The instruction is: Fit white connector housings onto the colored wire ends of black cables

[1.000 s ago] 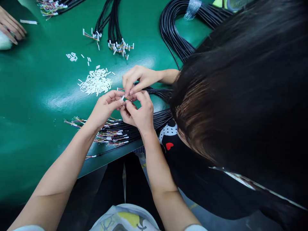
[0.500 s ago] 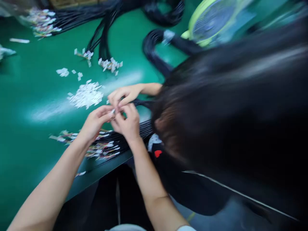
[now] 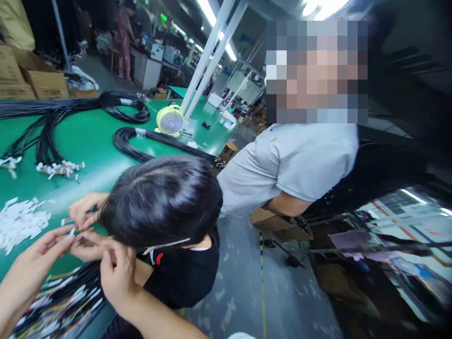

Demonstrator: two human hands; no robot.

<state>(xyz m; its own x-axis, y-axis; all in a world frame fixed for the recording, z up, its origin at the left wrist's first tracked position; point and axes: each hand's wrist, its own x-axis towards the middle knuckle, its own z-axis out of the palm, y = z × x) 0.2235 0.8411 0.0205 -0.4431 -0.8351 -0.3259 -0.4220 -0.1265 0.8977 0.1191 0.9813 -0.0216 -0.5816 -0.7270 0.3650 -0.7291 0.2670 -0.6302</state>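
My left hand [image 3: 37, 259] is at the left, its thumb and fingers pinched on a small white connector [image 3: 72, 231]. To its right, my right hand [image 3: 118, 270] is closed with curled fingers; what it holds, if anything, is hidden. Between and just beyond my hands are the two hands [image 3: 86, 209] of a seated co-worker, close to my left fingertips, with thin coloured wires between them. A pile of white connectors [image 3: 24, 221] lies on the green table [image 3: 102, 150]. Black cables with coloured wire ends [image 3: 70, 296] lie below my hands.
The co-worker's dark-haired head [image 3: 165, 197] leans in close on the right. Behind stands a person in a grey shirt [image 3: 289, 165]. Coiled black cables [image 3: 123, 141] and a yellow-green fan [image 3: 170, 120] are on the table. Cardboard boxes [image 3: 45, 84] stand at the back left.
The view has swung up and right, bringing the standing person and the room into sight. My right hand has drawn apart from my left, which still pinches the white connector.
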